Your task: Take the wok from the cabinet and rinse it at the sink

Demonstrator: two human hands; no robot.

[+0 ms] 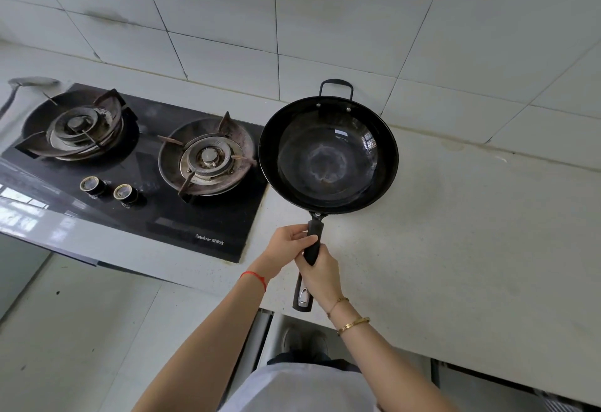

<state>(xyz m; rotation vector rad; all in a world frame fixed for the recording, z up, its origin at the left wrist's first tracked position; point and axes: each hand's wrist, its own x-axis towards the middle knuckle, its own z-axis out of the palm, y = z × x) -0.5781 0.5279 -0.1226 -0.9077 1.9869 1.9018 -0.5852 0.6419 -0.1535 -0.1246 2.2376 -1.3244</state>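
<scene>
I've got both hands wrapped on the wok [328, 154] handle, left hand [289, 244] nearer the bowl, right hand [320, 276] behind it. Long axis runs near-to-far, bowl over the worktop [471, 232] just right of the gas hob [136, 164]. No sink in view, so can't tell which way to carry.

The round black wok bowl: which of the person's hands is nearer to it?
Left. The left hand grips the black handle just below the wok bowl; the right hand grips farther down.
</scene>
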